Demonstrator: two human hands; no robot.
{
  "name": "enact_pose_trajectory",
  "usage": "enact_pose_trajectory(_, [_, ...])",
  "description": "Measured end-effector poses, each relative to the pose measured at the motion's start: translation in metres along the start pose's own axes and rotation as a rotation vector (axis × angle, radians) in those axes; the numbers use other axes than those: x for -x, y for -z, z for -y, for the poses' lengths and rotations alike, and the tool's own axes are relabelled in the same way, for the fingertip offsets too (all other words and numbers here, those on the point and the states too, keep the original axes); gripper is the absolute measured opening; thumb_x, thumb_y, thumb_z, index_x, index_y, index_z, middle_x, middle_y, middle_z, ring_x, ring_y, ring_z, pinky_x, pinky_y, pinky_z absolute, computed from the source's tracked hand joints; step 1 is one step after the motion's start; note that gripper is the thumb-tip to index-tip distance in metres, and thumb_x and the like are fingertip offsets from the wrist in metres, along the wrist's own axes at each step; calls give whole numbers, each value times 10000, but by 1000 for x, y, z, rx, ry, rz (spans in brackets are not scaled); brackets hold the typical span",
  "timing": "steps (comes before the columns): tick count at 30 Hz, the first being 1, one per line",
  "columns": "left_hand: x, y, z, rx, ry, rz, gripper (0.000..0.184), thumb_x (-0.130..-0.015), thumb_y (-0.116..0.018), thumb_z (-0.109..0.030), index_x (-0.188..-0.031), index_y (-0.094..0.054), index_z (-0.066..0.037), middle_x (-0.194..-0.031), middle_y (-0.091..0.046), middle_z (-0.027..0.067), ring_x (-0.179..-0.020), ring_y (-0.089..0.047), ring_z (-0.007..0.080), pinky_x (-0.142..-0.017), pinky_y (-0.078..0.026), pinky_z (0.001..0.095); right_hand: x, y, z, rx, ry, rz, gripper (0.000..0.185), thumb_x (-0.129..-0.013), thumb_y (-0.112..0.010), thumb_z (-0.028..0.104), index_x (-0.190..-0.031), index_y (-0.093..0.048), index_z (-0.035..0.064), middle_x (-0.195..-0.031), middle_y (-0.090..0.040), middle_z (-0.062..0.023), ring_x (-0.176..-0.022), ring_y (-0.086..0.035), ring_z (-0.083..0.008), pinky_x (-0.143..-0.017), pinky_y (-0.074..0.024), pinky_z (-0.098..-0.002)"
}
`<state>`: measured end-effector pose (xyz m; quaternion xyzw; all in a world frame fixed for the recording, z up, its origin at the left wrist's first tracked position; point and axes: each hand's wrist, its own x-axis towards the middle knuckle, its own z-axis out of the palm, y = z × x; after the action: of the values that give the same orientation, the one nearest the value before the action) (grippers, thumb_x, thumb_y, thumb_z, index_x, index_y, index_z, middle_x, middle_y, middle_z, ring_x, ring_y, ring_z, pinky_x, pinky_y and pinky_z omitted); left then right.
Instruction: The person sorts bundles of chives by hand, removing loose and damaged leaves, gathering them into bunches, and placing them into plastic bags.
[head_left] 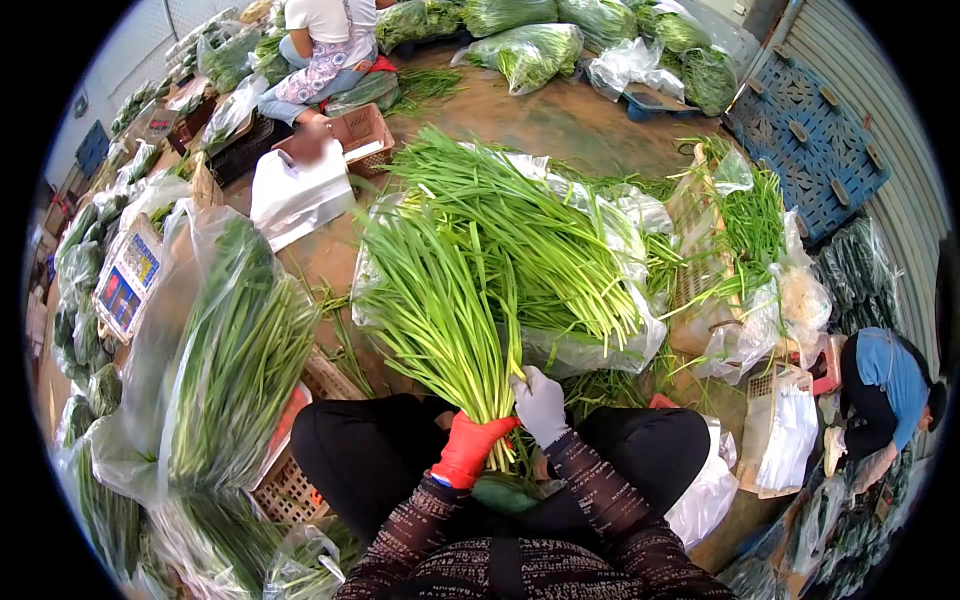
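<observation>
My left hand (470, 448), in a red glove, is closed around the pale lower stems of a bunch of garlic chives (425, 290). The leaves fan out away from me to the upper left. At the bunch's right side is my right hand (541, 405), in a grey glove, its fingers pinched on a yellowish chive leaf (515, 362) near the stems. Beyond lies a large pile of garlic chives (540, 230) on clear plastic sheeting (640, 345). The cut stem ends show just below my left hand.
A big plastic bag of chives (235, 370) stands at left by a plastic crate (290, 490). A wicker basket (697, 240) and a crate with white bags (785, 430) are at right. A co-worker (330, 40) sits ahead; another person (885, 385) is at far right.
</observation>
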<state>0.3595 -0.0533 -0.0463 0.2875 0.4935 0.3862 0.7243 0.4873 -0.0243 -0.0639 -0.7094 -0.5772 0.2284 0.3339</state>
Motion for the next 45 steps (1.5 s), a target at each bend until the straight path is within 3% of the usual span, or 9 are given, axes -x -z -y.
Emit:
enact_pose_trajectory(5, [-3,2,-1,81,-8,30,360,-711,-702,-2,-1056,-599,-14,-920,-653,46,-668,-598,122,-541,-477,252,18,5,-21,43,-3,-73,162,-860,-531,106,-973,-596,10,-732,-624,-166,-587,-599,-238,-552,-452,-320])
enact_pose_trajectory(8, [-7,2,2,113,-13,44,357,-747,-656,-19,-1097,-584,-4,-932,-655,78,-632,-605,145,-487,-480,257,31,20,-8,-726,-263,34,243,-933,-500,213,-1024,-569,-1,-924,-632,-44,-675,-601,-102,-582,-466,-217])
enact_pose_trajectory(15, [-7,6,-2,425,72,163,370,-832,-576,-96,-1185,-513,-2,-957,-621,71,-673,-579,137,-508,-489,281,58,51,16,-1087,-64,519,317,-916,-533,279,-1038,-572,-11,-918,-620,-47,-781,-601,-112,-691,-503,-241])
enact_pose_trajectory(16, [-5,8,-5,440,69,186,369,-805,-581,-33,-1165,-523,22,-1081,-606,95,-782,-588,143,-655,-475,242,60,54,12,-903,-123,680,311,-922,-528,281,-1018,-581,-10,-878,-613,-39,-784,-583,-86,-658,-485,-223])
enact_pose_trajectory(23, [17,39,-54,425,-319,185,508,-742,-679,-160,-1189,-488,-11,-818,-598,99,-544,-565,133,-461,-472,223,89,50,-93,154,98,1081,336,-773,-549,156,-1083,-559,25,-850,-597,-189,-791,-598,-365,-700,-487,-418])
enact_pose_trajectory(32, [2,26,-34,366,-183,101,431,-790,-601,-109,-1191,-492,6,-872,-623,93,-506,-539,123,-424,-447,214,-40,94,-3,786,366,29,405,-771,-541,74,-1171,-482,60,-814,-592,-119,-588,-565,-266,-517,-450,-371])
enact_pose_trajectory(39, [-3,24,-25,421,-48,143,380,-833,-547,-95,-1201,-496,-17,-857,-627,74,-505,-526,129,-469,-455,234,-118,76,-38,1136,585,20,328,-794,-534,65,-1123,-541,58,-866,-617,-112,-601,-566,-195,-527,-442,-320])
enact_pose_trajectory(42, [-6,28,-21,437,-62,189,379,-833,-542,-87,-1200,-490,-3,-965,-631,94,-587,-575,139,-481,-475,236,-124,78,-62,956,452,251,181,-798,-559,85,-967,-606,40,-785,-621,-120,-585,-558,-190,-524,-440,-311])
enact_pose_trajectory(45, [-8,26,-19,399,-38,177,378,-829,-542,-66,-1194,-483,12,-1094,-605,107,-712,-616,150,-495,-494,244,-87,93,-52,217,380,-115,101,-822,-546,95,-835,-609,18,-652,-573,-89,-527,-522,-143,-494,-429,-280])
